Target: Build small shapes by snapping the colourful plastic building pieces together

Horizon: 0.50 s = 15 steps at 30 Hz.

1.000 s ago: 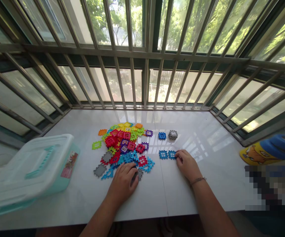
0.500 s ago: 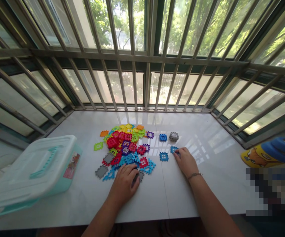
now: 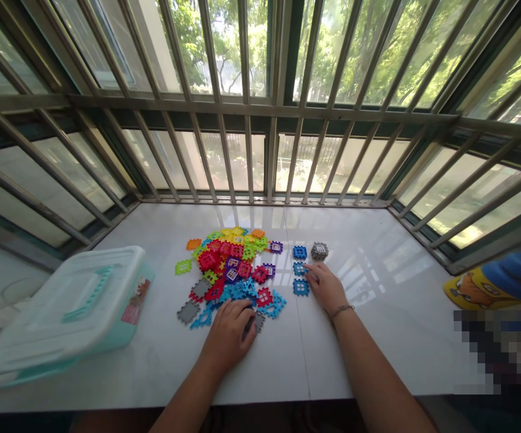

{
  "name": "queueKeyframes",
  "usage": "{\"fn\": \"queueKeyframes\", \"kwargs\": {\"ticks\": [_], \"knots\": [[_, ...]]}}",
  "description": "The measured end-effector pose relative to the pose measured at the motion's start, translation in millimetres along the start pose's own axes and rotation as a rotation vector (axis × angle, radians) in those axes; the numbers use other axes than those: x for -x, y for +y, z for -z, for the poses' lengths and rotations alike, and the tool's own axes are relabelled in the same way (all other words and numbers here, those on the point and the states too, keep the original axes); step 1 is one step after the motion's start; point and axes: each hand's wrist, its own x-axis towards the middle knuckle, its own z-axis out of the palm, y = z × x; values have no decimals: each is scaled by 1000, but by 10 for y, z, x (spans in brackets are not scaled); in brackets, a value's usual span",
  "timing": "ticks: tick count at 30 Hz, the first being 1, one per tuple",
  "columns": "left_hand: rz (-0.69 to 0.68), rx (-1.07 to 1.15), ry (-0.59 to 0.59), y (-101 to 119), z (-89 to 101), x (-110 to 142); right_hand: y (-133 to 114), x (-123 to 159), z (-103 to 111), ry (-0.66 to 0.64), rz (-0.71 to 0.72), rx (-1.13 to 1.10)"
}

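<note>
My right hand (image 3: 328,290) has its fingertips at the right edge of a blue window tile (image 3: 299,269), which lies on the table between two other blue tiles: one behind it (image 3: 299,252) and one in front (image 3: 301,287). Just right of the rear one is a grey cube (image 3: 319,251) of joined pieces. My left hand (image 3: 228,331) rests at the near edge of a colourful pile of interlocking tiles (image 3: 224,249). Its fingers curve over the blue pieces (image 3: 237,291), thumb apart; what lies under the palm is hidden. Beside the thumb a grey tile (image 3: 259,322) shows partly.
A clear-lidded turquoise storage box (image 3: 84,307) stands at the left of the glossy white table (image 3: 265,373). A yellow and blue bottle-like container (image 3: 490,282) lies at the right edge. Metal window bars (image 3: 269,156) close off the back and sides.
My right hand has moved left with the blue window tile, bringing it into line between the two other blue tiles. My left hand has stayed by the pile.
</note>
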Motion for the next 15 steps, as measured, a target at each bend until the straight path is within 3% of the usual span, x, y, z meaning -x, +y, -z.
{"fn": "queueKeyframes", "kwargs": {"ticks": [4, 15], "knots": [[-1, -3, -7, -3, 0, 1, 14, 90, 86, -18, -9, -100], [4, -4, -6, -3, -3, -1, 9, 78, 141, -221, 144, -46]]}}
